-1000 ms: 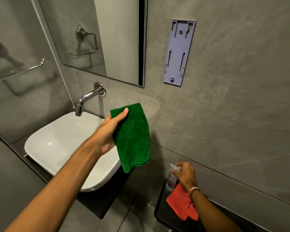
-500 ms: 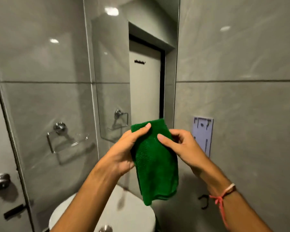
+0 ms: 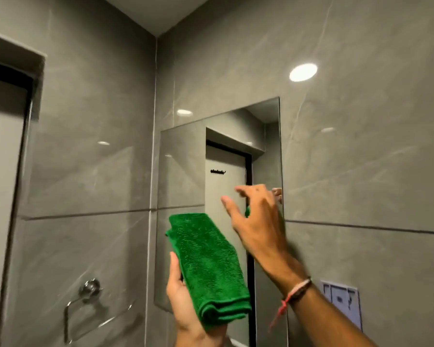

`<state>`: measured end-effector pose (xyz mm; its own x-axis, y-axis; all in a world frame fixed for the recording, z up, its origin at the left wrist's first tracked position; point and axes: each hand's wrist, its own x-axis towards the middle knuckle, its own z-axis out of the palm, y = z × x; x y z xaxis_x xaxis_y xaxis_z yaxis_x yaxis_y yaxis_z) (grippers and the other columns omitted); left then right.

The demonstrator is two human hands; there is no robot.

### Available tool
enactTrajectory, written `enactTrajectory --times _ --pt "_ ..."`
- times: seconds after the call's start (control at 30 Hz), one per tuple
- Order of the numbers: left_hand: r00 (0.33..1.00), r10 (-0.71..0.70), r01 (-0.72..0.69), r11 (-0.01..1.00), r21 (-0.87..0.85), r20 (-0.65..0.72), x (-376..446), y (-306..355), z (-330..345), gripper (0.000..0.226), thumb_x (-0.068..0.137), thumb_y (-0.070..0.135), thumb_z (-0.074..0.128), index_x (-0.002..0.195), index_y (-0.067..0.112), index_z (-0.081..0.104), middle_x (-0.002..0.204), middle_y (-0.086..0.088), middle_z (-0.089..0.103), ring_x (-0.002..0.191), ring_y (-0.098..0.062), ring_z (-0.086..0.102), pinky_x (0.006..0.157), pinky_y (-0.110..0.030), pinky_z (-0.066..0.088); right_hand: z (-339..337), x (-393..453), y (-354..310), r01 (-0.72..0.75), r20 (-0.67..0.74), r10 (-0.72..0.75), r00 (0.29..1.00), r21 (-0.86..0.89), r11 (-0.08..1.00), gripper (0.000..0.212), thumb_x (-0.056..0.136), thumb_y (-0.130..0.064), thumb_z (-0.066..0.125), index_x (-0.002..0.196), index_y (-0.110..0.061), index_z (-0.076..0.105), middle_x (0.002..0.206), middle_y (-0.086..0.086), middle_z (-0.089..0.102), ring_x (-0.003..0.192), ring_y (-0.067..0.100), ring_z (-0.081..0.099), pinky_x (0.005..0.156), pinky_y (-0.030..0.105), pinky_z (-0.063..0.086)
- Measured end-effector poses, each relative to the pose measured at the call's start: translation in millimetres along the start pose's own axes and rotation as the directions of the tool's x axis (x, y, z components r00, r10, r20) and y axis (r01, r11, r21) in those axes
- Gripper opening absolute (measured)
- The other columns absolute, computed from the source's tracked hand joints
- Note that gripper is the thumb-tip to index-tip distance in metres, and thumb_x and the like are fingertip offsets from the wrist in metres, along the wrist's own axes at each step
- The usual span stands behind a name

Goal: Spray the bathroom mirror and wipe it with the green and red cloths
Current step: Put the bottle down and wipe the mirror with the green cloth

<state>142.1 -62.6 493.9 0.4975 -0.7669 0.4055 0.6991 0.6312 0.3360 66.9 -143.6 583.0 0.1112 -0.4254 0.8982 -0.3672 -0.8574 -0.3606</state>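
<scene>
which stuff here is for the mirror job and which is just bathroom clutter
For the job:
- green cloth, folded, held in the left hand
- mirror
- right hand, open, raised before the mirror

Just there:
- towel ring
- grey wall bracket
- door

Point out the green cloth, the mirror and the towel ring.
green cloth [image 3: 207, 266], head view, middle of the folded face.
mirror [image 3: 181, 169], head view, bare upper-left glass.
towel ring [image 3: 90, 288], head view, round wall mount.

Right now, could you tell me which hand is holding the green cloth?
The left hand grips the folded green cloth from below; the right hand, with the wrist string, is open and empty.
</scene>
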Motion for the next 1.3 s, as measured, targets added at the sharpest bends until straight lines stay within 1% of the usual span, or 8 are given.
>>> enactTrajectory --times 0.17,0.3,0.37,0.43,0.63,0.87,1.0,1.3 --pt "0.893 0.355 -0.44 0.819 0.369 0.277 82 16 79 0.054 0.097 0.061 0.041 0.12 0.024 0.071 0.105 -0.011 0.071 0.096 -0.022 0.069 0.078 -0.029 0.06 -67 57 17 0.187 -0.384 -0.297 0.874 -0.299 0.936 0.042 0.094 -0.043 0.058 0.128 -0.019 0.068 0.12 0.007 0.065 0.107 0.031 0.062 0.086 0.045 0.054" --pt "0.567 0.35 -0.819 0.142 0.556 0.745 165 -18 162 0.049 0.107 0.04 0.027 0.153 0.053 0.019 0.171 -0.004 0.017 0.156 -0.023 0.025 0.123 -0.053 0.033 -100 97 36 0.192 -0.354 -0.444 0.823 -0.562 0.805 0.043 0.095 -0.029 0.059 0.134 -0.012 0.067 0.132 0.012 0.067 0.117 0.036 0.063 0.093 0.046 0.05" --pt "0.511 0.213 -0.794 -0.254 0.552 0.833 204 -44 174 0.05 0.108 0.039 0.029 0.155 0.05 0.018 0.174 -0.005 -0.002 0.16 -0.026 0.002 0.127 -0.058 0.015 -99 106 48 0.231 -0.259 -0.497 0.828 -0.65 0.724 0.047 0.094 -0.024 0.059 0.138 -0.008 0.065 0.141 0.017 0.065 0.128 0.038 0.062 0.103 0.047 0.049" --pt "0.474 0.213 -0.742 -0.425 0.518 0.854 230 -58 172 0.051 0.108 0.041 0.027 0.158 0.046 0.017 0.174 -0.003 -0.001 0.16 -0.018 -0.003 0.129 -0.054 0.01 -91 112 60 0.287 -0.118 -0.518 0.847 -0.719 0.633 0.053 0.096 -0.021 0.06 0.146 -0.004 0.058 0.15 0.021 0.058 0.14 0.038 0.056 0.114 0.05 0.045" --pt "0.477 0.389 -0.689 -0.392 0.61 0.788 288 -17 179 0.052 0.106 0.043 0.025 0.159 0.04 0.021 0.173 -0.009 -0.002 0.16 -0.022 -0.004 0.128 -0.051 -0.003 -67 125 80 0.324 0.001 -0.517 0.856 -0.782 0.533 0.062 0.098 -0.03 0.053 0.154 -0.002 0.047 0.16 0.023 0.045 0.15 0.038 0.044 0.122 0.055 0.037" --pt "0.427 0.607 -0.645 -0.315 0.697 0.67 360 77 143 0.063 0.099 -0.004 0.04 0.158 0.013 0.029 0.171 -0.016 0.012 0.158 -0.032 0.018 0.125 -0.038 0.027 -42 133 102 0.329 0.075 -0.501 0.862 -0.835 0.442 0.068 0.102 -0.044 0.039 0.16 -0.008 0.035 0.166 0.018 0.036 0.155 0.032 0.036 0.127 0.051 0.029" --pt "0.499 0.649 -0.551 -0.274 0.788 0.574 388 118 91 0.059 0.094 -0.009 0.045 0.147 0.016 0.051 0.161 -0.014 0.04 0.141 -0.033 0.051 0.123 -0.034 0.033 -41 136 105 0.309 0.063 -0.516 0.854 -0.86 0.407 0.07 0.102 -0.045 0.034 0.161 -0.006 0.032 0.167 0.02 0.033 0.156 0.033 0.034 0.127 0.052 0.029" --pt "0.674 0.717 -0.245 -0.009 0.969 0.177 335 87 -125 0.066 0.088 0.019 0.03 0.152 0.007 0.043 0.163 -0.017 0.036 0.148 -0.036 0.041 0.121 -0.04 0.034 -32 142 114 0.296 -0.019 -0.614 0.789 -0.864 0.407 0.069 0.107 -0.051 0.022 0.163 -0.011 0.024 0.169 0.018 0.027 0.157 0.033 0.027 0.127 0.049 0.019"
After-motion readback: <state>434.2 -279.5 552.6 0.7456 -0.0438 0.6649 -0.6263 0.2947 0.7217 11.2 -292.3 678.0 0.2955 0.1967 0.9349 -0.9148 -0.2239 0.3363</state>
